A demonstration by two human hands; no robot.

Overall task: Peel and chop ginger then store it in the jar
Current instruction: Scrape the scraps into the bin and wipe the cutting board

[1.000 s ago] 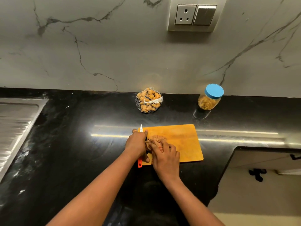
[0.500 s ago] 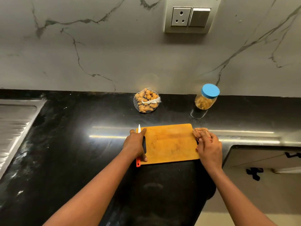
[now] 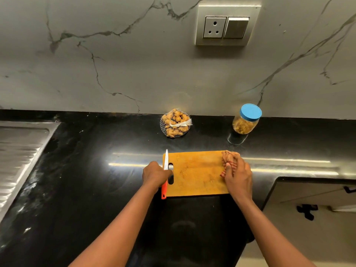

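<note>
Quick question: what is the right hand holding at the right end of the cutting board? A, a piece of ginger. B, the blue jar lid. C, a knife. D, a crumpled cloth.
D: the right hand grips a crumpled cloth on the right end of the cutting board, while the left hand holds the knife.

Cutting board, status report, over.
Left hand on knife, left edge of board. Right hand grips cloth at right edge. Ginger bagged behind, jar lidded.
</note>
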